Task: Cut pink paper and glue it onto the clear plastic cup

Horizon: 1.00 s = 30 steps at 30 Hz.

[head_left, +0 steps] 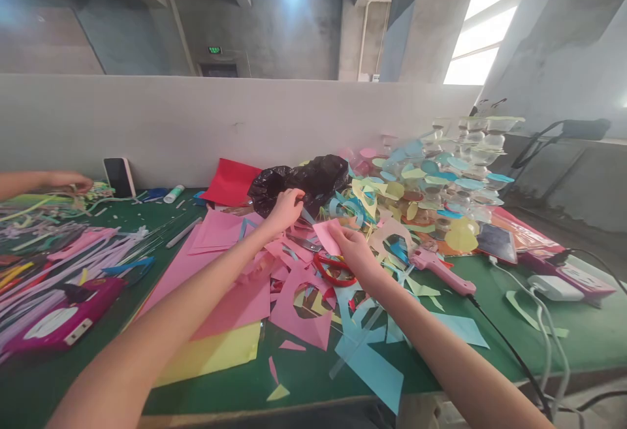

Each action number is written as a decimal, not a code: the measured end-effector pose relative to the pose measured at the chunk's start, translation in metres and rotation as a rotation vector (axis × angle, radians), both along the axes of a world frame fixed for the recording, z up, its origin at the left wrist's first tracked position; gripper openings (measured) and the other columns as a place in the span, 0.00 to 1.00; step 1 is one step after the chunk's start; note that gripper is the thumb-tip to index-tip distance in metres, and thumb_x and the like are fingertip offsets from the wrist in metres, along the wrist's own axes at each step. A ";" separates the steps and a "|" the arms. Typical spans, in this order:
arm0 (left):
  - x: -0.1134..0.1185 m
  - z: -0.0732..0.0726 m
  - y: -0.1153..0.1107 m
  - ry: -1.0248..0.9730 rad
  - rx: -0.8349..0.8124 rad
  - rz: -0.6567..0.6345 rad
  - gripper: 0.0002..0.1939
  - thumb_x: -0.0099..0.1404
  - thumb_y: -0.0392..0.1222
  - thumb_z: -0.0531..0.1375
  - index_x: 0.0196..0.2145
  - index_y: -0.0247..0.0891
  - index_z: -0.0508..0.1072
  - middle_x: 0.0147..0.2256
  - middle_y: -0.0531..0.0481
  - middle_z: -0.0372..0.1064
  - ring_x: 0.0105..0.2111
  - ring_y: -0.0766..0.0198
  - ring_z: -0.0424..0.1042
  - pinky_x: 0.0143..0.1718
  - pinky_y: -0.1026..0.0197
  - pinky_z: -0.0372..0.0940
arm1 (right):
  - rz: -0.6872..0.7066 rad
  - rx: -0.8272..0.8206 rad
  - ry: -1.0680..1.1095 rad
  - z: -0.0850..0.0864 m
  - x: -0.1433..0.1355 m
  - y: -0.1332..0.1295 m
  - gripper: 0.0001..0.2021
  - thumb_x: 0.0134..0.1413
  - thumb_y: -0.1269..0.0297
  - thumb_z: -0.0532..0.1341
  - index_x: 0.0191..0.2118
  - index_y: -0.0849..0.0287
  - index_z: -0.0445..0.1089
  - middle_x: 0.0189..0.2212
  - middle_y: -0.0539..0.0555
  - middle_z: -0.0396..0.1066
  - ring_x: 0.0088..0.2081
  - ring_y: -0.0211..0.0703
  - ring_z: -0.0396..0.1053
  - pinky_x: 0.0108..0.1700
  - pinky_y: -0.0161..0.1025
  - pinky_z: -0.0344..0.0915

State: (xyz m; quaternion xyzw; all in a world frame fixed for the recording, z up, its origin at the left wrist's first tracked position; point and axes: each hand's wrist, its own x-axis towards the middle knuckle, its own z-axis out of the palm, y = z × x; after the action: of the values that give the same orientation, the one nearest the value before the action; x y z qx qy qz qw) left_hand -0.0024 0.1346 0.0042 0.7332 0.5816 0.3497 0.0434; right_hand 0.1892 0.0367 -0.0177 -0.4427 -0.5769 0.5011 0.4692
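My right hand (353, 251) grips a small piece of pink paper (327, 236) above the pile of scraps. My left hand (287, 210) is raised in front of a black plastic bag (313, 181), its fingers drawn together; whatever may be between them is too small to make out. Red-handled scissors (336, 271) lie on the scraps just below my right hand. Pink sheets (235, 298) are stacked under my left forearm, with a yellow sheet (210, 354) beneath them. Cut pink paper (301, 315) with curved openings lies in the middle.
Clear cups with coloured discs (470, 181) stand at the back right. A pink glue gun (443, 272), blue paper (375, 370) and a power strip (573, 275) lie right. Another person's hand (71, 181) is far left, near a phone (119, 177) and a magenta box (66, 315).
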 end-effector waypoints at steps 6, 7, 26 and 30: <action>0.013 0.005 0.056 0.294 -0.117 0.008 0.18 0.68 0.44 0.60 0.53 0.36 0.69 0.54 0.42 0.67 0.52 0.53 0.69 0.52 0.43 0.66 | 0.020 0.010 -0.039 -0.001 -0.003 0.001 0.28 0.46 0.33 0.56 0.25 0.57 0.61 0.17 0.45 0.55 0.19 0.33 0.50 0.22 0.35 0.44; 0.015 0.004 0.059 0.327 -0.139 0.009 0.19 0.68 0.46 0.60 0.53 0.36 0.69 0.53 0.42 0.67 0.50 0.54 0.70 0.50 0.44 0.68 | 0.024 0.017 -0.049 -0.001 -0.003 0.000 0.28 0.46 0.32 0.56 0.24 0.57 0.61 0.17 0.45 0.55 0.19 0.33 0.51 0.22 0.35 0.45; -0.021 0.029 0.074 0.429 -0.301 0.105 0.15 0.67 0.48 0.60 0.45 0.34 0.72 0.41 0.46 0.72 0.38 0.61 0.73 0.40 0.54 0.70 | 0.019 0.098 -0.023 0.006 0.001 0.002 0.29 0.46 0.31 0.55 0.21 0.56 0.57 0.17 0.44 0.49 0.21 0.33 0.45 0.23 0.36 0.40; -0.026 0.027 0.078 0.384 -0.283 0.093 0.17 0.57 0.48 0.65 0.40 0.35 0.73 0.35 0.47 0.74 0.34 0.59 0.74 0.34 0.60 0.66 | 0.025 0.086 -0.039 0.003 0.001 0.003 0.29 0.46 0.31 0.54 0.22 0.56 0.56 0.17 0.44 0.49 0.21 0.33 0.45 0.23 0.36 0.41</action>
State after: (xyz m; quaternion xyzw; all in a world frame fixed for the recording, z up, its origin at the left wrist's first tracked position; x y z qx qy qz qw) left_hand -0.0283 0.2126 0.0313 0.7453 0.6554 0.1207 0.0181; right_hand 0.1900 0.0396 -0.0142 -0.4248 -0.6122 0.4730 0.4701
